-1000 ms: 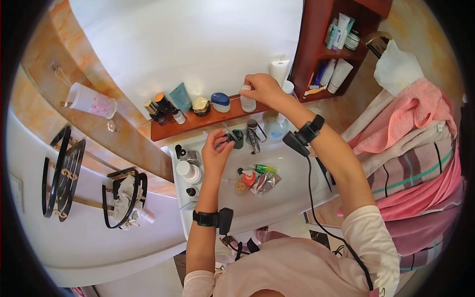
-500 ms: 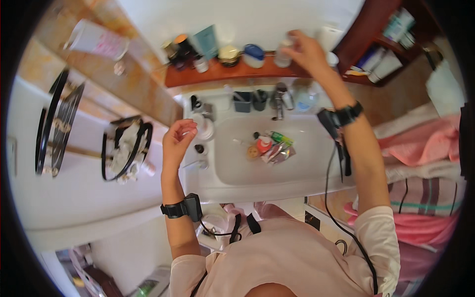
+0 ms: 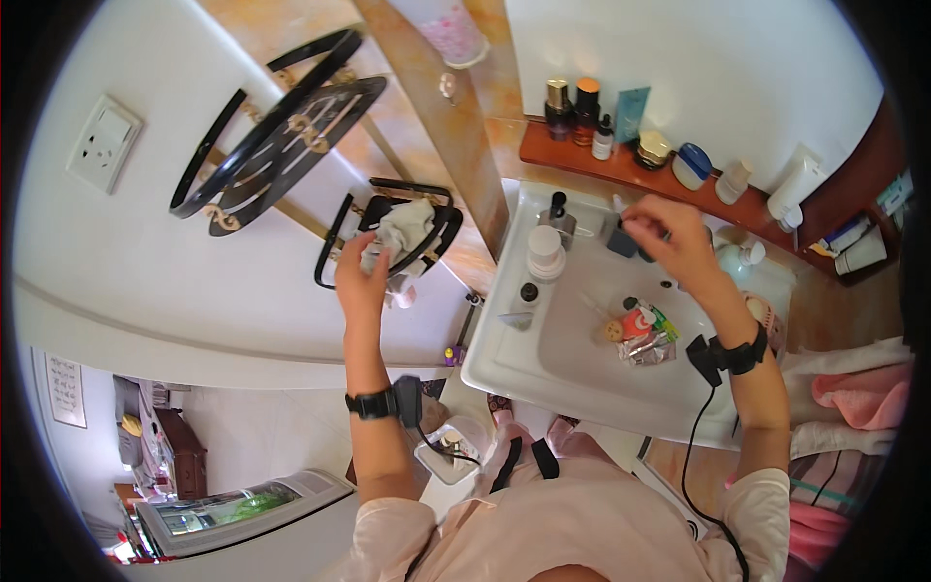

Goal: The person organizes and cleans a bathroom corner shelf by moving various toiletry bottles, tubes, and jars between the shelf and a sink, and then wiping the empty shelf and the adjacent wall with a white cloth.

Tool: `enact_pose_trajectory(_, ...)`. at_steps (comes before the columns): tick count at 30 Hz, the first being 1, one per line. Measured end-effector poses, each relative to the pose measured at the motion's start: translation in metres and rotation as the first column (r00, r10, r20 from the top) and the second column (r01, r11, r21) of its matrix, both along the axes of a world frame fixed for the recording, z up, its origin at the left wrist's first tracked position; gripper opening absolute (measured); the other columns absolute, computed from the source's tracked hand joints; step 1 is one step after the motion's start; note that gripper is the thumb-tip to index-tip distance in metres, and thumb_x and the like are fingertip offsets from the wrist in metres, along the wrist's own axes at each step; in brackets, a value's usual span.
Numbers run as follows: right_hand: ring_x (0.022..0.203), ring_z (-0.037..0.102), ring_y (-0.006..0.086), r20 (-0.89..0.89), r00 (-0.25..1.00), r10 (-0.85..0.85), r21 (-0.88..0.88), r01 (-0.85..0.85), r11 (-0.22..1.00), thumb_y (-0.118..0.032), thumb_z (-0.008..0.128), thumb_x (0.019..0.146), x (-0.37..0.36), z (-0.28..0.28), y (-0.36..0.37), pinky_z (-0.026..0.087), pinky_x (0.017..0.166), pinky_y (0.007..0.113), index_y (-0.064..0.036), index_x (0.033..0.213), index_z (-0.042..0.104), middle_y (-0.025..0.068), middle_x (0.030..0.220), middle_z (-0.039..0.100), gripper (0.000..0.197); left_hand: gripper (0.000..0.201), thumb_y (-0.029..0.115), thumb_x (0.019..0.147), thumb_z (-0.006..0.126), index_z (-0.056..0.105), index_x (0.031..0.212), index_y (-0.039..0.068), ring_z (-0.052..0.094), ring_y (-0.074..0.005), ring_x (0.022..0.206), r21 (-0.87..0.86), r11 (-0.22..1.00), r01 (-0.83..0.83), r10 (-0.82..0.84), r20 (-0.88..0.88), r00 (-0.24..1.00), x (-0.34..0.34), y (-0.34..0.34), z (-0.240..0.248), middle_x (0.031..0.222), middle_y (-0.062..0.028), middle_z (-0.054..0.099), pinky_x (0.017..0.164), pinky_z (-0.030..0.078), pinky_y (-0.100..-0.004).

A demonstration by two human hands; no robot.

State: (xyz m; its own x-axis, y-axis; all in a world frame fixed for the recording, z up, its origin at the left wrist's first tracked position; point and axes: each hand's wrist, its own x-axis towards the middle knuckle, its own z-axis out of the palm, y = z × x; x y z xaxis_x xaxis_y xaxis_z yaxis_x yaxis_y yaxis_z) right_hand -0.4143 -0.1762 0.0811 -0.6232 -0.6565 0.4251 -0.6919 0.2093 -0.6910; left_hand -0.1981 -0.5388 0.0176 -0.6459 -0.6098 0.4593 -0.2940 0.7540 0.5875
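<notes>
My left hand (image 3: 363, 283) is raised at the small black wall rack (image 3: 442, 236), with thumb and fingers apart beside a crumpled white cloth (image 3: 407, 225) in it. Whether the fingertips touch the cloth, I cannot tell. Over the back of the white sink (image 3: 611, 395) hangs my right hand (image 3: 671, 239), its fingers loosely bent and nothing visible in them. A dark grey square cup (image 3: 621, 239) stands close to its fingertips. On the red-brown shelf (image 3: 711, 210) stands a small pale bottle (image 3: 734, 181), beside a blue-and-white jar (image 3: 691, 166).
A crumpled silver packet (image 3: 648, 351) and several small colourful items lie in the basin. White jars (image 3: 545, 250) stand on its left rim. A larger black rack (image 3: 291, 145) juts from the wall at upper left. Pink towels (image 3: 853, 393) hang at right.
The view has swung left. My right hand has let go of the pale bottle on the shelf and come down over the sink. My left hand has moved from the sink's edge to the small rack.
</notes>
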Motion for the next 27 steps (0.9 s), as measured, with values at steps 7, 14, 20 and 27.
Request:
enact_pose_trajectory(7,0.059,0.056,0.0186,0.060,0.936,0.347,0.120,-0.352,0.928,-0.010,0.066,0.082,0.047,-0.018,-0.107,0.045,0.056,0.029,-0.0011,0.092,0.062,0.0094,0.070,0.059,0.014,0.060,0.020,0.059,0.080,0.062,0.116,0.010,0.057,-0.0390,0.104,0.005,0.986,0.164,-0.137,0.575,0.807,-0.034,-0.083,-0.036,0.117,-0.0240,0.056,0.089,0.048,-0.0424)
enact_pose_trajectory(14,0.063,0.060,0.0257,0.123,0.906,0.406,0.123,-0.419,0.899,-0.016,0.066,0.083,0.084,-0.010,-0.160,0.047,0.057,0.035,-0.0034,0.090,0.061,0.0114,0.072,0.061,0.015,0.028,0.005,0.069,0.068,0.063,0.096,0.002,0.059,-0.0385,0.093,0.007,0.988,0.152,-0.151,0.179,0.972,-0.012,-0.066,0.001,0.099,-0.0175,0.062,0.082,0.048,-0.0430)
enact_pose_trajectory(20,0.069,0.059,0.0160,0.227,0.912,0.343,-0.088,-0.331,0.939,-0.014,0.065,0.087,0.112,0.004,-0.198,0.047,0.062,0.029,-0.0016,0.105,0.057,0.0079,0.082,0.062,0.023,0.034,-0.003,0.069,0.060,0.061,0.102,0.002,0.059,-0.0385,0.100,0.000,0.979,0.205,-0.202,-0.166,0.965,0.036,-0.014,0.078,0.109,-0.0206,0.061,0.087,0.047,-0.0378)
enact_pose_trajectory(27,0.065,0.051,0.0116,0.270,0.910,0.316,-0.256,-0.248,0.934,-0.015,0.061,0.090,0.129,0.036,-0.202,0.042,0.058,0.026,0.0010,0.103,0.056,0.0078,0.076,0.058,0.022,0.043,-0.008,0.069,0.059,0.064,0.110,0.004,0.061,-0.0348,0.103,-0.030,0.894,0.448,-0.437,-0.290,0.852,0.053,0.008,0.110,0.121,-0.0198,0.058,0.086,0.049,-0.0350)
